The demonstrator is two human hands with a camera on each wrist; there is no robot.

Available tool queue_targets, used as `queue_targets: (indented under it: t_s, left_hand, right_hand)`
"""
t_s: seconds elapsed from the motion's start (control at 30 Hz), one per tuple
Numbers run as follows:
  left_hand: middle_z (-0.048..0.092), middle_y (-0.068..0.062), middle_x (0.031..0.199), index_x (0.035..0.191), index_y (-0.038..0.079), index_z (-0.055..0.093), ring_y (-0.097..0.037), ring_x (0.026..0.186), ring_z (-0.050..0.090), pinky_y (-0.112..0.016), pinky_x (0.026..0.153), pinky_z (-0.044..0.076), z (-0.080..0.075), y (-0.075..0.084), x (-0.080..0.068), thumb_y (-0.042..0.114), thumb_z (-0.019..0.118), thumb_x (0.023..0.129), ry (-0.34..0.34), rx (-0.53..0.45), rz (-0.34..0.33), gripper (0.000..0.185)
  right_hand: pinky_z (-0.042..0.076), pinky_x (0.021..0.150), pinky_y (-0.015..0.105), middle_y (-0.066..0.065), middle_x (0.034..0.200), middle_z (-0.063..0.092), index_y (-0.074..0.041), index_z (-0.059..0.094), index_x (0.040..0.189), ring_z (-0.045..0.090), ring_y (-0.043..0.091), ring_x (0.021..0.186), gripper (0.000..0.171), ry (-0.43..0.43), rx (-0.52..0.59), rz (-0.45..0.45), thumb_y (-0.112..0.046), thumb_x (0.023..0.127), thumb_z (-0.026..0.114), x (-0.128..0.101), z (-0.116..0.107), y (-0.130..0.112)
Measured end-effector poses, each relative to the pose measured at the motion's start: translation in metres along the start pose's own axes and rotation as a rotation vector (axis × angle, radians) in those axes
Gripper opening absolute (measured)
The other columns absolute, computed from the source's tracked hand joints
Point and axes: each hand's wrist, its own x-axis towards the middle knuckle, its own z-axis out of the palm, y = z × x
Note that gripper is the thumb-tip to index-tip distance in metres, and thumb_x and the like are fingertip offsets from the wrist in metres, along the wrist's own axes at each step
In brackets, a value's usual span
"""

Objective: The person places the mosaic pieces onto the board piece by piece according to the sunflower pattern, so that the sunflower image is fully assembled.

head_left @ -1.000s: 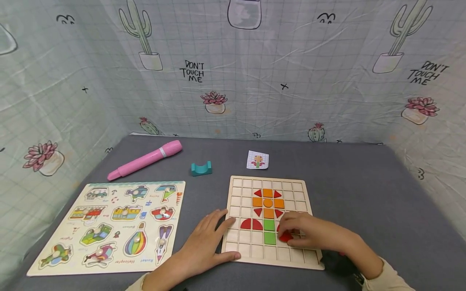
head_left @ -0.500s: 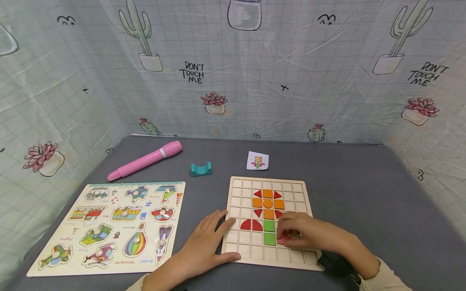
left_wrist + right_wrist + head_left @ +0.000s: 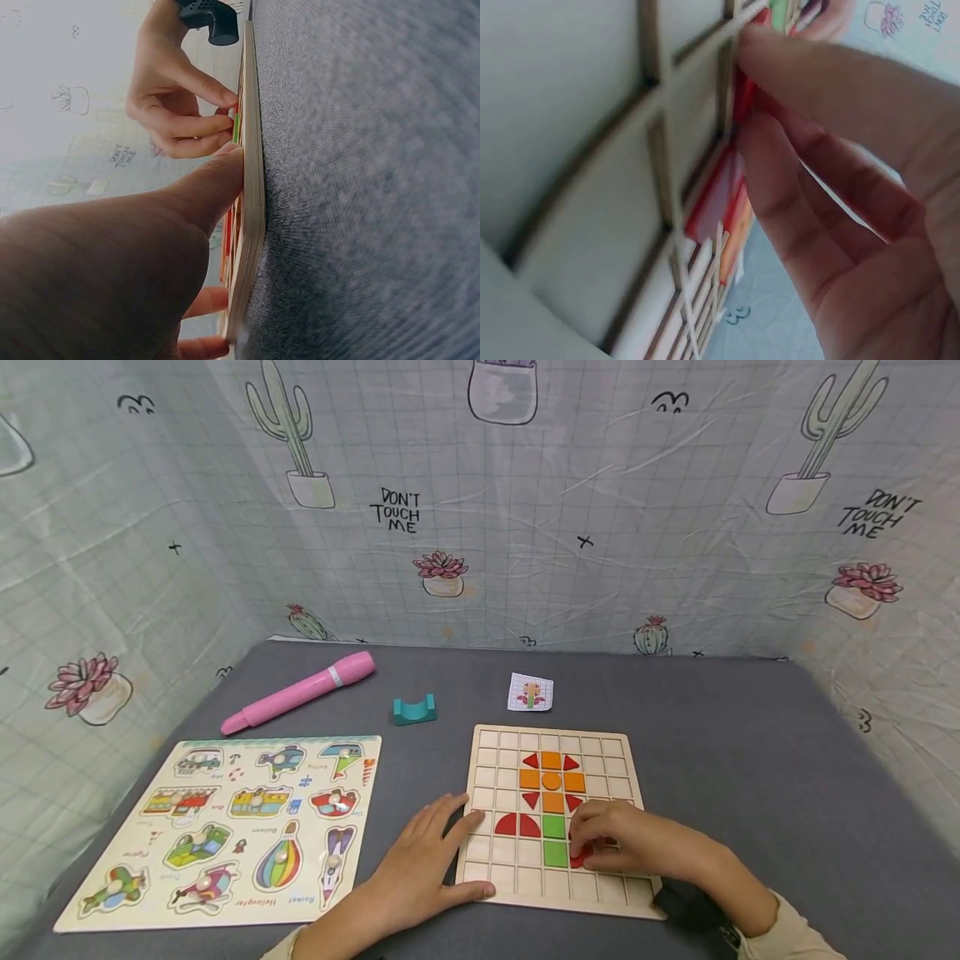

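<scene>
A wooden grid board point(image 3: 503, 876) holds orange squares around an orange circle, red triangles, two green squares point(image 3: 555, 853) and red quarter-round pieces point(image 3: 507, 823). My right hand point(image 3: 641, 842) pinches a red piece point(image 3: 744, 94) between thumb and fingers, low over the cell right of the lower green square. Its exact shape is mostly covered by the fingers. At the board's left side my left hand point(image 3: 420, 864) rests with fingers spread, fingertips on the rim and thumb near the lower left corner. The left wrist view shows that thumb point(image 3: 214, 184) against the board's edge.
A small pattern card point(image 3: 530, 692) lies behind the board. To the left are a knobbed vehicle puzzle point(image 3: 247, 827), a pink pen-shaped stick point(image 3: 300, 692) and a teal notched block point(image 3: 415, 709). Patterned cloth point(image 3: 495, 527) hangs behind the grey table point(image 3: 720, 752).
My right hand has shifted slightly left with the red piece, bringing it against the lower green square's right side and turning it in the fingers. The left hand stays put.
</scene>
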Motion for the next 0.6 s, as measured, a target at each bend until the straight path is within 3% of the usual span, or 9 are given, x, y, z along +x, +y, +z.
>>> queue_targets:
  t_s: [0.23, 0.6]
  left_hand:
    - [0.035, -0.013, 0.152, 0.144, 0.014, 0.046, -0.034, 0.14, 0.032, -0.054, 0.114, 0.027, 0.0, 0.0, 0.0, 0.063, 0.062, 0.085, -0.003, -0.003, -0.005, 0.078]
    - [0.037, -0.013, 0.15, 0.143, 0.013, 0.047, -0.036, 0.139, 0.034, -0.055, 0.112, 0.03, 0.0, 0.0, -0.001, 0.064, 0.061, 0.085, 0.014, -0.011, 0.009, 0.078]
  right_hand:
    - [0.052, 0.075, 0.018, -0.007, 0.094, 0.064, -0.015, 0.073, 0.094, 0.056, 0.004, 0.089, 0.01, 0.018, -0.034, -0.008, -0.008, 0.087, 0.072, 0.0, 0.002, 0.0]
    - [0.049, 0.064, 0.018, -0.008, 0.094, 0.06, -0.02, 0.071, 0.094, 0.051, 0.002, 0.078, 0.003, 0.044, 0.04, 0.108, -0.018, 0.091, 0.07, -0.023, -0.014, 0.003]
